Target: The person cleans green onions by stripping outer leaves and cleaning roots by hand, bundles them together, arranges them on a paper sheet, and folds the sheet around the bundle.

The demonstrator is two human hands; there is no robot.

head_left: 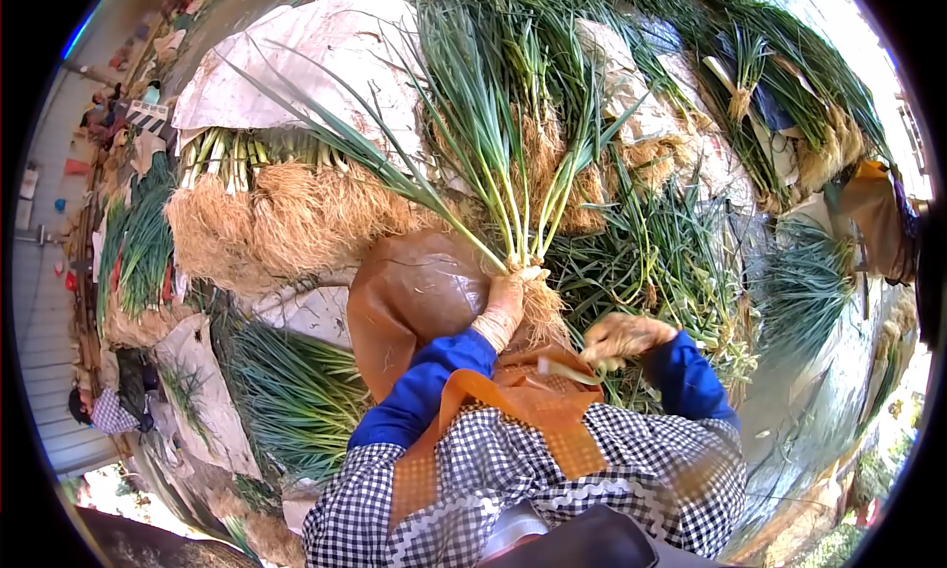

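Note:
My left hand [505, 306] is closed around the base of a small bunch of leeks [515, 213], just above their tan roots. Their long green leaves fan out away from me. My right hand [629, 338] is apart from the bunch, on its right, with curled, slightly blurred fingers. A pale leaf strip [570, 373] hangs at those fingertips, over my lap. Beneath the left forearm a brown waterproof apron [414, 282] covers my knees.
Rooted leek bundles [286, 208] lie under a white sheet [306, 60] at the far left. Loose leaves [656, 257] pile up on the right. More leeks [296, 390] lie by my left side. Another person [110, 410] is at the far left edge.

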